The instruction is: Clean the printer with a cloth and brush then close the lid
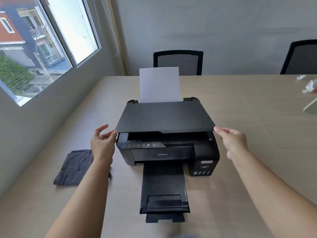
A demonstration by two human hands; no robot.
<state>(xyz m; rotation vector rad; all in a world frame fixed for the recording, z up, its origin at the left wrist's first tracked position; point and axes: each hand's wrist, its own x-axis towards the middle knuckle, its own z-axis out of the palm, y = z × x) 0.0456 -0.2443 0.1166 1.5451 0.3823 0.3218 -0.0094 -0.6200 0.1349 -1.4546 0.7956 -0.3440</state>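
Nearest of all, the printer's black output tray [163,191] juts toward the viewer over the pale wooden surface [240,169], its end flap folded out. To the near left a dark grey cloth [73,167] lies flat and crumpled on the surface, partly hidden behind the left forearm. A small dark object shows just beside that forearm, too hidden to identify.

The black printer [168,152] sits in the middle of the surface, its control panel and brand mark facing the viewer and the ink tank block at its right front corner. Its lid [164,115] is raised a little at the near edge, leaving a dark gap above the scanner bed.

The left hand [103,143] is at the lid's near left corner, thumb and forefinger touching the edge in a loose pinch, the other fingers [101,128] spread and lifted. The right hand [232,140] is at the near right corner, its fingertips meeting the lid's edge; whether it pinches or merely touches cannot be told.

Behind the lid a white sheet of paper [159,84] stands upright in the rear feed. Far right on the surface lie crumpled white tissues [309,86]. Beyond the far edge stand two black mesh chairs [178,61], with a window [42,40] on the left wall.
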